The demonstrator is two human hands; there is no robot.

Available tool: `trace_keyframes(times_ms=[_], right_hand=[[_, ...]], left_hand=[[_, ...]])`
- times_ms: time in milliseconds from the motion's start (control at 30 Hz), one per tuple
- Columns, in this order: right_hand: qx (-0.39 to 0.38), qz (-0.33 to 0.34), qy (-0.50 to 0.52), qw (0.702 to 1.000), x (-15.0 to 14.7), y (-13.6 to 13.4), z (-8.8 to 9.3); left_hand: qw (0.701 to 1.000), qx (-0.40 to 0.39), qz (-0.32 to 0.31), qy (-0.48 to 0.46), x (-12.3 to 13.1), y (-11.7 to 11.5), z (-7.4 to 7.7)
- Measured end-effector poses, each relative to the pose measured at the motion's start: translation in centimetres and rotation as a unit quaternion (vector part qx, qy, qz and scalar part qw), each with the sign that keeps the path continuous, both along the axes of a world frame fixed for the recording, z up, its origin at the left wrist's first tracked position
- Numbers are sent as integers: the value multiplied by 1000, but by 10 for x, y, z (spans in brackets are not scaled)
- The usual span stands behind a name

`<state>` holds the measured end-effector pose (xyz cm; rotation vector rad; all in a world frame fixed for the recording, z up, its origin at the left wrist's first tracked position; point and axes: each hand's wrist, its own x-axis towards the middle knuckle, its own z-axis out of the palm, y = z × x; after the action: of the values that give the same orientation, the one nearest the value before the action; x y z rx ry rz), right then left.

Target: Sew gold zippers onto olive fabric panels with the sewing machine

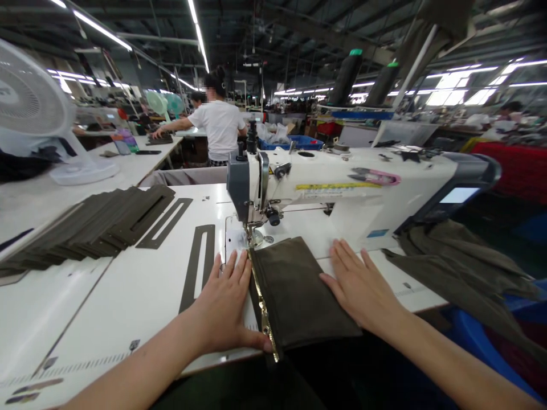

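Note:
A dark olive fabric piece (303, 296) lies under the needle area of a white sewing machine (359, 188). Along its left edge runs a gold metal zipper (261, 302). My left hand (226, 302) rests flat with fingers spread, its fingertips beside the upper zipper and its thumb on the zipper's lower end. My right hand (359, 285) lies at the fabric's right edge, fingers stretched out and thumb apart. To the left of my left hand is an olive piece with a long slot (188, 296); a second slotted piece (182, 210) sits farther back.
A fanned stack of olive pieces (94, 222) covers the left table. A white fan (68, 136) stands behind it. A person in a white shirt (220, 125) works ahead. More olive fabric (465, 262) hangs over the right edge, near a blue container (478, 341).

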<state>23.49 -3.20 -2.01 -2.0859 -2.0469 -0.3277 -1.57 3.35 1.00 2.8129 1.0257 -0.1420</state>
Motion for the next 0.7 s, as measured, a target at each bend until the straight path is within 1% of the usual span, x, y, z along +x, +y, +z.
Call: trace_keyframes(times_ms=[67,100,167,233,333,400,500,600,667,700], right_hand=[[42,77,7,996,-25,-8,12],[39,122,12,992,-38,-11,15],[7,190,22,981,-55,-20,14],[-46,204,38,977,-56,-28,7],[-96,179,57,978,-43,-33,3],[-97,179,67,977,-40,-26,8],[-64,224,76,969,-53,0,13],[-36,265,70,961,-67,27,4],[-35,273,67,959,-70,38,-6],[-35,274,68,959,-70,41,-10]], left_hand=[[1000,2,2,5,1,0,0],[1000,2,6,8,2,0,1],[1000,1,12,13,3,-1,2],[1000,-1,13,15,3,-1,2],[1000,-3,9,13,1,0,1],[1000,-3,9,10,1,0,0],[1000,-8,11,5,1,-2,1],[1000,-9,0,-8,-7,-8,4],[1000,6,-10,-26,-22,-10,7],[999,24,-1,-35,-33,-10,8]])
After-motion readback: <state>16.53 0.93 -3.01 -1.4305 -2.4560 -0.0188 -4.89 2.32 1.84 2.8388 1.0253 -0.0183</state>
